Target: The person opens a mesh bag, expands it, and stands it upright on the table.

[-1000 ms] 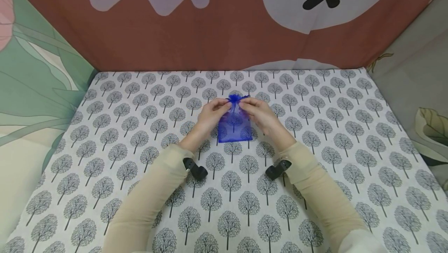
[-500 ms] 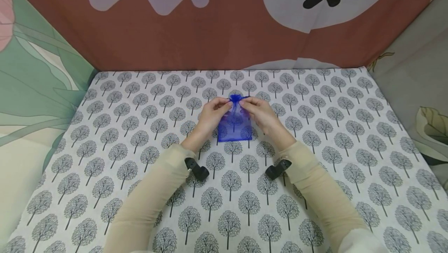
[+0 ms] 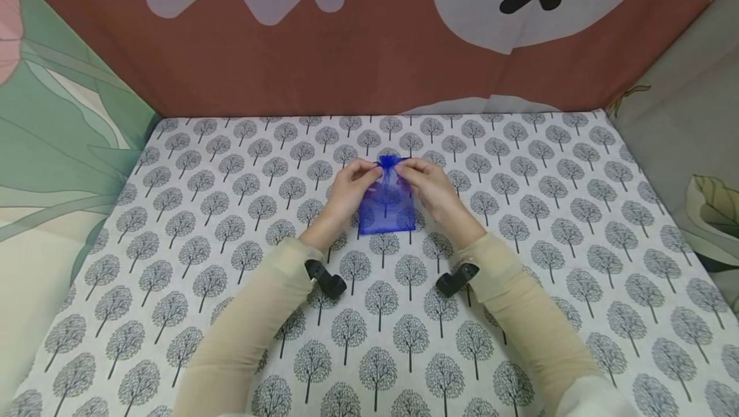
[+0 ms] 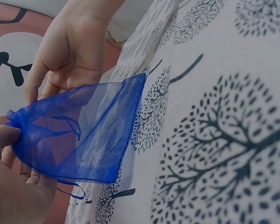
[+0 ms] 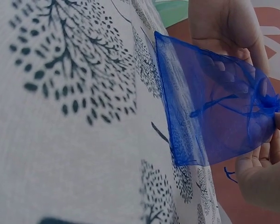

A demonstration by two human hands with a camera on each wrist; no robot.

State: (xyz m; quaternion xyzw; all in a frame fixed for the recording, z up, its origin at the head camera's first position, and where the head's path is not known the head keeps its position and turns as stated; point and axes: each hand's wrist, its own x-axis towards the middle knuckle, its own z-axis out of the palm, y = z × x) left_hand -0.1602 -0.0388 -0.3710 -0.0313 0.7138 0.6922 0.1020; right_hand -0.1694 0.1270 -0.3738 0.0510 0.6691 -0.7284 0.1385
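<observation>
A small sheer blue drawstring pouch [image 3: 387, 212] hangs between both hands, its neck gathered into a ruffle at the top. My left hand [image 3: 349, 189] pinches the gathered neck from the left, thumb toward me. From the right, my right hand [image 3: 430, 189] pinches the same neck. In the left wrist view the see-through pouch [image 4: 88, 130] looks flat, with nothing visible inside. Blue ribbon loops of the drawstring [image 5: 214, 105] show at the pouch in the right wrist view. Some fingers lie behind the pouch and show through the mesh.
The table is covered by a white cloth [image 3: 231, 314] printed with dark trees. A reddish-brown fabric wall [image 3: 369, 70] stands behind it, with patterned fabric [image 3: 69, 115] on the left side. Black wrist cameras [image 3: 329, 281] sit at both wrists.
Almost nothing differs; both hands keep their pinch on the pouch's neck. The left hand has shifted very slightly to the right.
</observation>
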